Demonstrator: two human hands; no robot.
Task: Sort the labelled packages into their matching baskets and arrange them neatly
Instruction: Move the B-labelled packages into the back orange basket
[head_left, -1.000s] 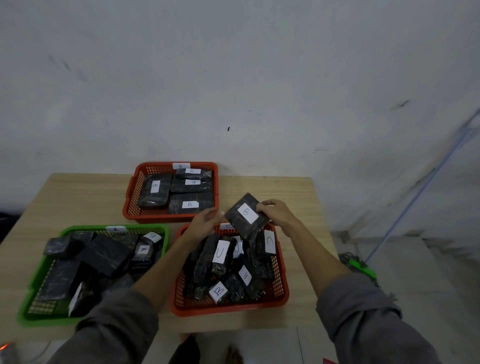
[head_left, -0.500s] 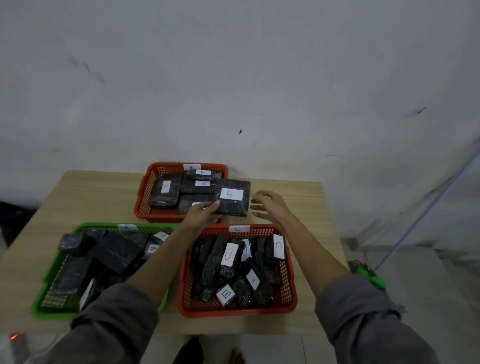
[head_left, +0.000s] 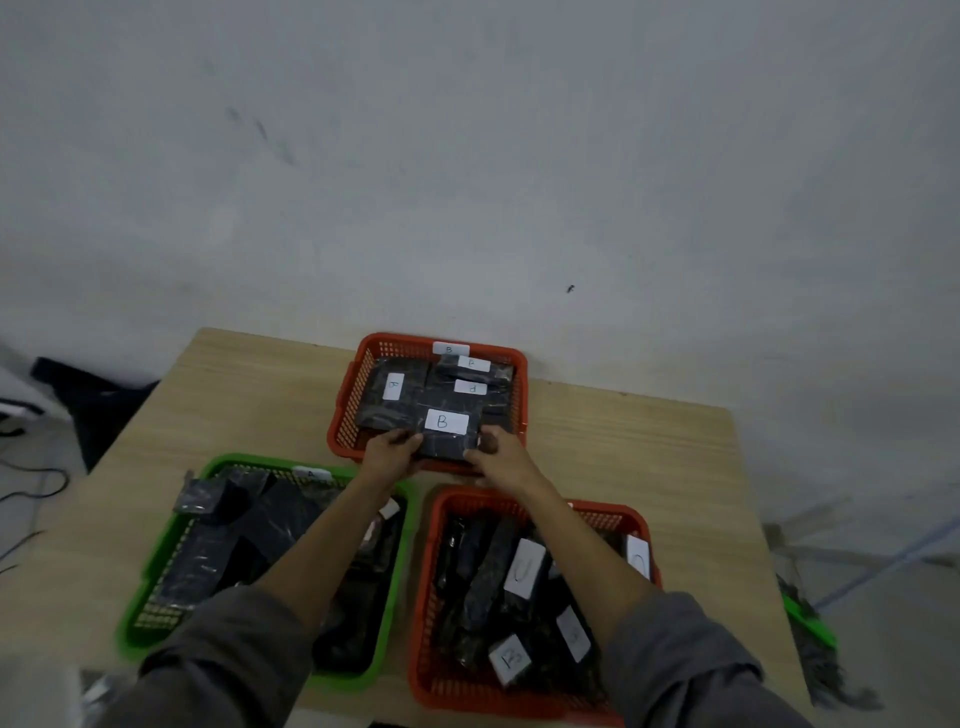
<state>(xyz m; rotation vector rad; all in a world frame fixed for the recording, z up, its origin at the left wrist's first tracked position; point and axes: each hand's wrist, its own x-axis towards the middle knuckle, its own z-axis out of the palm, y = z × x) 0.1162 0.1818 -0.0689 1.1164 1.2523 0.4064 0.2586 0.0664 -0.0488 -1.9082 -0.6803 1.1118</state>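
both hands (head_left: 389, 453) (head_left: 500, 457) around the b package (head_left: 444, 434) — inside far red basket (head_left: 345, 410)

Counter (head_left: 270, 395): pale wood-grain surface, matt. Far basket (head_left: 348, 400), near red basket (head_left: 423, 597) and green basket (head_left: 156, 561): perforated plastic mesh. Packages (head_left: 447, 436): dark glossy film wrap with white paper labels. Sleeves (head_left: 223, 665): grey cloth. Wall (head_left: 467, 156): matt, scuffed paint

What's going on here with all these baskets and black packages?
A person is sorting labelled black packages into baskets. Both the left hand and the right hand hold a package marked B at the near edge of the far red basket, which is tagged B. The green basket and the near red basket hold more packages.
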